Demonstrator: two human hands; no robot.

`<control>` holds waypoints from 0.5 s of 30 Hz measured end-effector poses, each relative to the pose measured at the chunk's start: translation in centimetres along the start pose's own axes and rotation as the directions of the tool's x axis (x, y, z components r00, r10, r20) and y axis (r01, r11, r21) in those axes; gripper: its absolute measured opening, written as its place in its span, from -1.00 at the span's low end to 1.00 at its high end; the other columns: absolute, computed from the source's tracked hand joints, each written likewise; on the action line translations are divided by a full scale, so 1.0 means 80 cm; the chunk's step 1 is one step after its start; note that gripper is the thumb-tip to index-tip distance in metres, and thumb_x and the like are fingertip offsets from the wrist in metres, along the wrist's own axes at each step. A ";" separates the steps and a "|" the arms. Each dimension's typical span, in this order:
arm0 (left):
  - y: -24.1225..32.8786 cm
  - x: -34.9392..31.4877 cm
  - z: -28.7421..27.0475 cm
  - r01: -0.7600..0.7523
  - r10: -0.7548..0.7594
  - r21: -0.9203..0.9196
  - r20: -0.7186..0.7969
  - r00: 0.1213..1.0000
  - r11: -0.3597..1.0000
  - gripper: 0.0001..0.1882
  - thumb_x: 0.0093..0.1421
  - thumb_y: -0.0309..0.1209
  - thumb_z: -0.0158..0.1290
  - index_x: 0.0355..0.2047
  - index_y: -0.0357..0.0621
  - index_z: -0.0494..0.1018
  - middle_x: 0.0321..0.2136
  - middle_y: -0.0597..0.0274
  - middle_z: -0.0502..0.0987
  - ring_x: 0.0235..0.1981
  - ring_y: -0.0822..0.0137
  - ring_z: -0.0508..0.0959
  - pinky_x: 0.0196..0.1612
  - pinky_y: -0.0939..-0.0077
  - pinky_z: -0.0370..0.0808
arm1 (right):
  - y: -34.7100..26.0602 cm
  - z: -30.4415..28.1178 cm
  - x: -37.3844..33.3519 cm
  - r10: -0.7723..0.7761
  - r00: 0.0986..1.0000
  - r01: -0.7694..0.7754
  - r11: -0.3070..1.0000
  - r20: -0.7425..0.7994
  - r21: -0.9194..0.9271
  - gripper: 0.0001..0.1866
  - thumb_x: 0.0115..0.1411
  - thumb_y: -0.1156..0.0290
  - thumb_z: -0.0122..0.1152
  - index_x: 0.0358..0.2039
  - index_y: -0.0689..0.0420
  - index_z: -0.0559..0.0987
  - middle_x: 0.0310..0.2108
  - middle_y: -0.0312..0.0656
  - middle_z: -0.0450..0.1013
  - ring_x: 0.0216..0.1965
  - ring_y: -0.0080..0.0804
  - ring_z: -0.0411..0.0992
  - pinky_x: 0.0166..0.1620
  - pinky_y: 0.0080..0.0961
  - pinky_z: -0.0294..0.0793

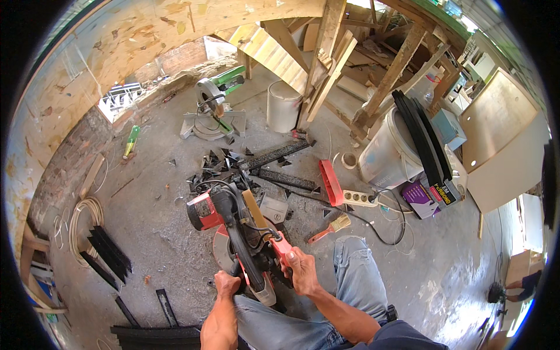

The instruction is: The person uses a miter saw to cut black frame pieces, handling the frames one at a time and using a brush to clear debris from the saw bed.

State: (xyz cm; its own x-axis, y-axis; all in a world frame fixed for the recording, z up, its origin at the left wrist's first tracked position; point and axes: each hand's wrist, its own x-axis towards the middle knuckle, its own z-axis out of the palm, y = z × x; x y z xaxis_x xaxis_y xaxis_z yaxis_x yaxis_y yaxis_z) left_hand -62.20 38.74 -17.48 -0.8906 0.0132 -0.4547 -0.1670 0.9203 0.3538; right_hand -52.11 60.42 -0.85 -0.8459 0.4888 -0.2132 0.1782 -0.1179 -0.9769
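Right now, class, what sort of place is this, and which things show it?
Probably a workshop or small fabrication area: there is a red saw in use position, a green-handled saw standing on the floor, and angular black offcuts scattered between them.

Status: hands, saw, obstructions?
Right hand gripping red handle. Left hand curled at left side of miter saw. Black offcuts scattered just beyond.

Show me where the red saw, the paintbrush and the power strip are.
Red saw [244, 251], head view: on its curved black guard.
Paintbrush [331, 228], head view: near where the red handle meets the bristles.
Power strip [359, 198], head view: middle of its socket face.
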 end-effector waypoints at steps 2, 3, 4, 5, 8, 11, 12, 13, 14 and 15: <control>0.000 0.001 0.001 -0.003 0.003 -0.003 0.002 1.000 1.000 -0.32 -0.20 -0.10 0.32 -0.37 -0.64 0.49 -0.34 -0.48 0.52 -0.20 -0.20 0.59 -0.15 0.16 0.55 | 0.001 -0.001 0.000 0.001 1.000 -0.001 1.000 -0.002 -0.002 -0.42 0.34 -0.10 -0.09 -0.45 0.24 0.44 -0.63 -0.29 0.36 -0.60 -0.64 0.32 -0.52 -0.62 0.34; -0.003 0.002 0.002 -0.014 0.014 -0.006 -0.004 1.000 1.000 -0.33 -0.20 -0.10 0.32 -0.37 -0.65 0.49 -0.34 -0.48 0.52 -0.20 -0.20 0.59 -0.15 0.16 0.55 | 0.002 0.000 0.000 0.003 1.000 -0.003 1.000 0.002 0.003 -0.42 0.34 -0.10 -0.09 -0.44 0.24 0.44 -0.63 -0.29 0.36 -0.60 -0.63 0.32 -0.52 -0.62 0.34; -0.006 0.003 0.003 -0.024 0.024 -0.010 -0.010 1.000 1.000 -0.33 -0.19 -0.11 0.31 -0.37 -0.65 0.49 -0.34 -0.48 0.51 -0.20 -0.20 0.59 -0.15 0.16 0.55 | 0.002 0.001 0.000 0.005 1.000 -0.005 1.000 0.007 0.008 -0.42 0.34 -0.10 -0.09 -0.44 0.24 0.44 -0.63 -0.29 0.36 -0.60 -0.63 0.32 -0.52 -0.62 0.35; -0.007 0.003 0.003 -0.023 0.023 -0.009 -0.011 1.000 1.000 -0.33 -0.19 -0.11 0.31 -0.37 -0.65 0.49 -0.34 -0.48 0.51 -0.20 -0.20 0.59 -0.15 0.16 0.55 | 0.001 0.002 0.000 0.004 1.000 -0.005 1.000 0.008 0.009 -0.42 0.34 -0.10 -0.09 -0.44 0.24 0.44 -0.63 -0.29 0.36 -0.60 -0.63 0.32 -0.52 -0.62 0.35; 0.001 -0.004 -0.007 -0.017 0.017 -0.013 -0.006 1.000 1.000 -0.34 -0.19 -0.12 0.32 -0.36 -0.65 0.49 -0.33 -0.48 0.52 -0.19 -0.20 0.58 -0.15 0.17 0.55 | -0.001 0.002 0.000 0.002 1.000 -0.002 1.000 0.006 -0.005 -0.43 0.34 -0.09 -0.09 -0.44 0.25 0.44 -0.63 -0.29 0.36 -0.60 -0.63 0.32 -0.53 -0.62 0.34; 0.025 -0.018 -0.022 0.004 0.000 -0.086 0.041 0.999 0.996 -0.34 -0.19 -0.14 0.32 -0.35 -0.65 0.49 -0.33 -0.48 0.51 -0.19 -0.19 0.58 -0.14 0.17 0.55 | 0.000 -0.004 0.000 -0.006 1.000 0.006 1.000 0.003 -0.011 -0.43 0.35 -0.08 -0.09 -0.44 0.25 0.44 -0.63 -0.29 0.36 -0.60 -0.63 0.32 -0.53 -0.62 0.35; 0.018 -0.011 -0.019 0.015 -0.012 -0.058 0.045 0.999 0.998 -0.35 -0.19 -0.14 0.32 -0.35 -0.64 0.49 -0.33 -0.48 0.51 -0.19 -0.19 0.58 -0.14 0.18 0.55 | -0.001 -0.002 -0.001 -0.004 1.000 0.005 1.000 0.007 -0.014 -0.43 0.35 -0.08 -0.09 -0.44 0.25 0.44 -0.63 -0.29 0.36 -0.60 -0.63 0.32 -0.52 -0.62 0.35; 0.011 -0.006 -0.015 0.026 -0.024 -0.029 0.050 0.998 0.999 -0.35 -0.18 -0.15 0.32 -0.35 -0.64 0.49 -0.32 -0.48 0.51 -0.18 -0.19 0.58 -0.14 0.18 0.55 | -0.002 0.000 -0.001 -0.003 1.000 0.003 1.000 0.011 -0.017 -0.43 0.35 -0.08 -0.09 -0.43 0.25 0.45 -0.63 -0.29 0.36 -0.60 -0.63 0.32 -0.52 -0.62 0.35; 0.003 -0.003 -0.011 0.028 -0.027 -0.029 0.046 0.999 0.999 -0.35 -0.18 -0.15 0.32 -0.35 -0.64 0.49 -0.32 -0.48 0.51 -0.18 -0.19 0.58 -0.14 0.18 0.55 | -0.002 0.002 -0.002 -0.004 1.000 0.004 1.000 0.014 -0.015 -0.43 0.35 -0.08 -0.09 -0.43 0.25 0.45 -0.63 -0.29 0.36 -0.60 -0.63 0.32 -0.52 -0.62 0.35; 0.003 -0.003 -0.011 0.026 -0.025 -0.024 0.051 0.998 0.999 -0.36 -0.18 -0.15 0.31 -0.34 -0.64 0.49 -0.32 -0.48 0.51 -0.18 -0.19 0.58 -0.14 0.18 0.55 | -0.002 0.001 -0.002 0.002 1.000 -0.002 1.000 0.010 -0.015 -0.43 0.35 -0.08 -0.09 -0.43 0.25 0.45 -0.63 -0.29 0.36 -0.60 -0.63 0.31 -0.52 -0.62 0.35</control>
State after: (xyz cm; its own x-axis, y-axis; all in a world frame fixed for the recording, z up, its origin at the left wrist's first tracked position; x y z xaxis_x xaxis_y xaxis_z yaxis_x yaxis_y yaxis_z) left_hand -62.42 38.65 -16.58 -0.8633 0.0107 -0.5046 -0.2001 0.9106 0.3617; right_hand -52.08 60.26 -0.66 -0.8506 0.4800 -0.2148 0.1872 -0.1054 -0.9766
